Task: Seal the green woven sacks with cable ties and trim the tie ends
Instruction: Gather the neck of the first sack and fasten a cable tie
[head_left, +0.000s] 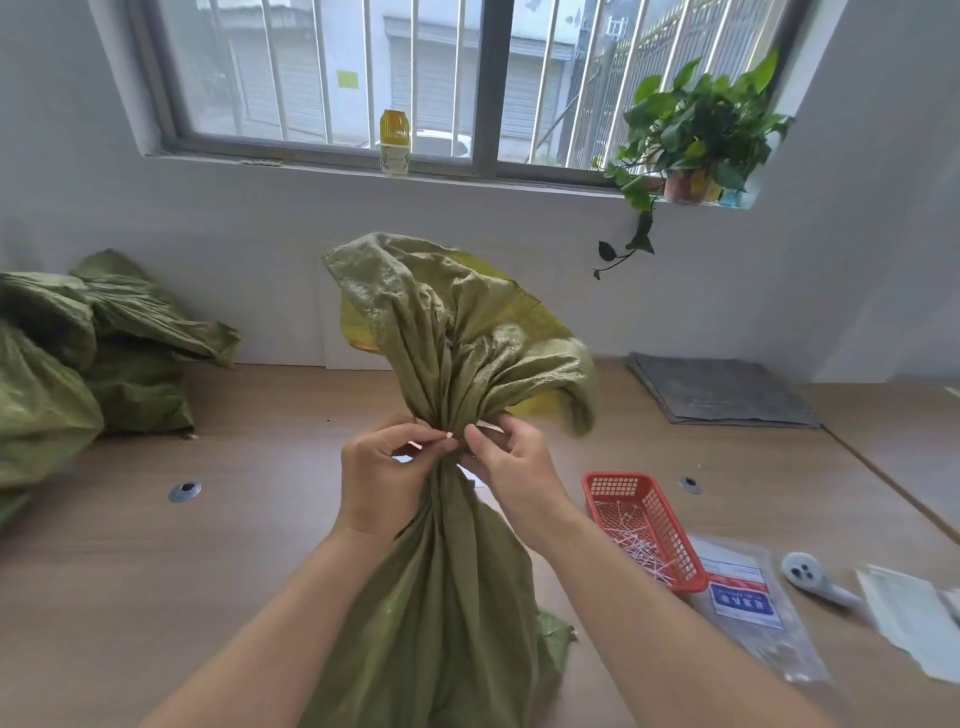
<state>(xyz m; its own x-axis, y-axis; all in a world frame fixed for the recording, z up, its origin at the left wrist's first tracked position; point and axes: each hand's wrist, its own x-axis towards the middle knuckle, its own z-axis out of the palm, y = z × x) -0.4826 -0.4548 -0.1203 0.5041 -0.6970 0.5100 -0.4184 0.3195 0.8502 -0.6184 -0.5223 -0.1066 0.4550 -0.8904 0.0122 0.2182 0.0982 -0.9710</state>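
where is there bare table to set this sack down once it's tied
Widest bare table lies left of the held sack, between it and the piled sacks. A smaller patch sits between the red basket and grey mat. The near right is crowded: basket, tie packet, papers.

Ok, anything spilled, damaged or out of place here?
Nothing stands out. The left hand and right hand pinch the cable tie at the gathered neck of the sack; white offcuts lie inside the red basket, not on the table.

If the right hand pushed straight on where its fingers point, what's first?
The white cable tie the right hand pinches at the neck of the green woven sack; the left hand seems just beyond.
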